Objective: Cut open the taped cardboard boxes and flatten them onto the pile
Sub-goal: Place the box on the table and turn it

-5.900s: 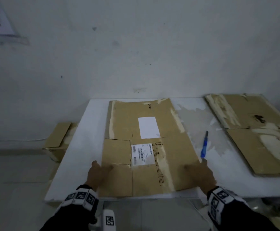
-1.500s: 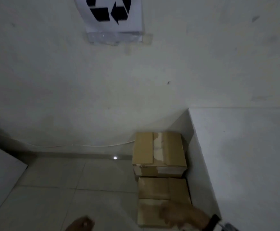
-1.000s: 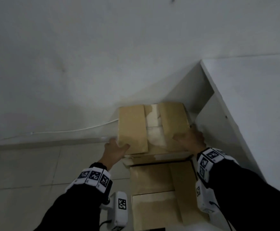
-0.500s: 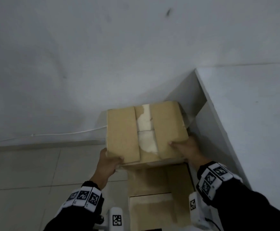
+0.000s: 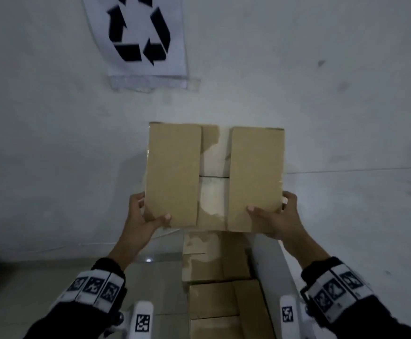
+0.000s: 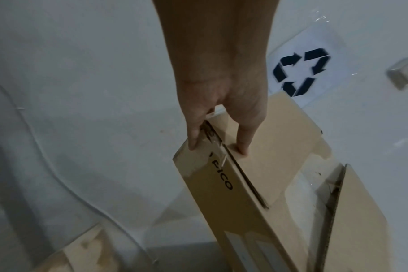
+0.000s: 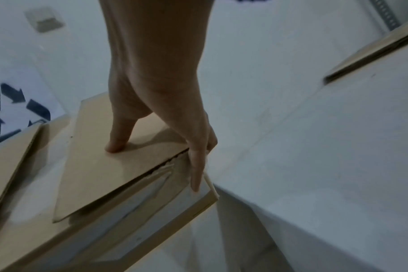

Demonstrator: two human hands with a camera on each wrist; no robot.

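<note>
A taped brown cardboard box hangs in the air in front of the wall, top flaps closed with a pale strip between them. My left hand grips its near left corner, thumb on top and fingers down the side. My right hand grips the near right corner the same way. In the left wrist view the left hand pinches the box edge by the printed word PICO. In the right wrist view the right hand clamps the box flap and side.
Two more cardboard boxes sit stacked on the floor below, against the white table's side. The white table top spreads to the right. A recycling sign is taped to the wall above.
Both hands have lifted the top box off the floor stack, from low by the table's side up to about table height. Earlier a flattened box lay on the table.
</note>
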